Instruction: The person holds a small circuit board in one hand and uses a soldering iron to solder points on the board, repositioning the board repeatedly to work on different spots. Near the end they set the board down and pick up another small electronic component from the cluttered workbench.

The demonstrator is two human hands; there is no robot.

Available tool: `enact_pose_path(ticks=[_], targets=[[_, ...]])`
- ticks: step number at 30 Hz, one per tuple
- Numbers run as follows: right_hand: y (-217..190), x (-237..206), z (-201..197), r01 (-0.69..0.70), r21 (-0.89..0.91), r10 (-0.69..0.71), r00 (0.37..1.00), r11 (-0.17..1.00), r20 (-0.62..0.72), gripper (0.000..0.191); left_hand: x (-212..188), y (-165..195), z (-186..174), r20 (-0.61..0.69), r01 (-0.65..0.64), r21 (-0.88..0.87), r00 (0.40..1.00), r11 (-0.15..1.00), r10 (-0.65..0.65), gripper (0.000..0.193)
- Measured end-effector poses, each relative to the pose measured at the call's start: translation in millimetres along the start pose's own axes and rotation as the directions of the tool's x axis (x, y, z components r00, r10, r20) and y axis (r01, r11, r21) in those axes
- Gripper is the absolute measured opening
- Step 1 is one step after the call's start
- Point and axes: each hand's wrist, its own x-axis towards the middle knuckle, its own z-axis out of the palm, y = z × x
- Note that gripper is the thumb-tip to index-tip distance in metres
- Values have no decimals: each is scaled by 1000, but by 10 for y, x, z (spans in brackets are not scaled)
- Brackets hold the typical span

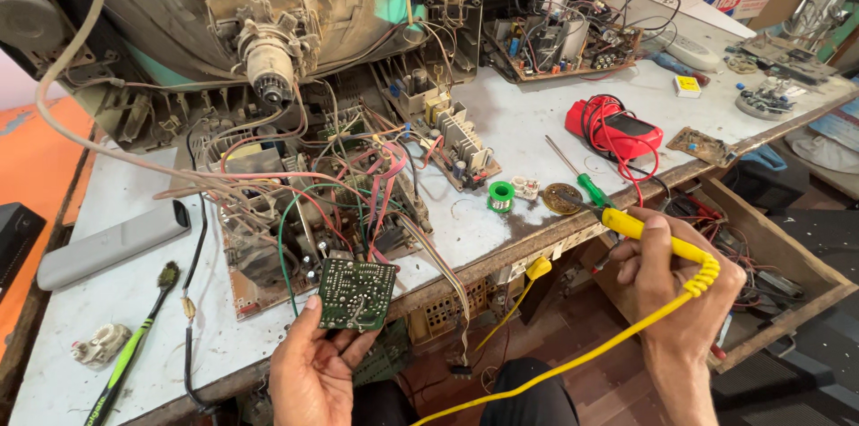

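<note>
A small green printed circuit board (357, 293) is held up by the left hand (315, 370), pinched at its lower edge with the copper trace side turned upward, just above the near edge of the worn white counter (528, 135). It remains tethered by thin wires to the opened television chassis with tangled red, pink and green wiring (309, 202). The right hand (677, 287) is closed around a yellow-handled soldering iron (646, 231), whose tip is aimed toward a round rusty tin (563, 198) beside a green spool of solder wire (501, 196). The step in hand is judged to be preparation for soldering on the board. The next move would call for the tip to be brought steadily onto one joint, with the board kept still and the wires left unstrained.
</note>
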Motion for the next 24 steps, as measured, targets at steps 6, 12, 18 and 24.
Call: enact_pose_path(ticks=[6,12,18,24], targets=[[1,7,31,-16,-24,17,1000,1000,9,29,-43,24,38,-26,9,29,1000,1000,-8,44],[-20,6,36,23,-97,-21,1000,995,19,29,-55,34,52,6,4,18,1000,1000,-4,43],[-28,7,49,39,-86,-37,999,996,22,29,-86,46,77,3,-3,22,1000,1000,2,44],[-14,-4,51,32,-110,-30,999,993,19,29,-84,52,76,21,-9,4,1000,1000,9,43]])
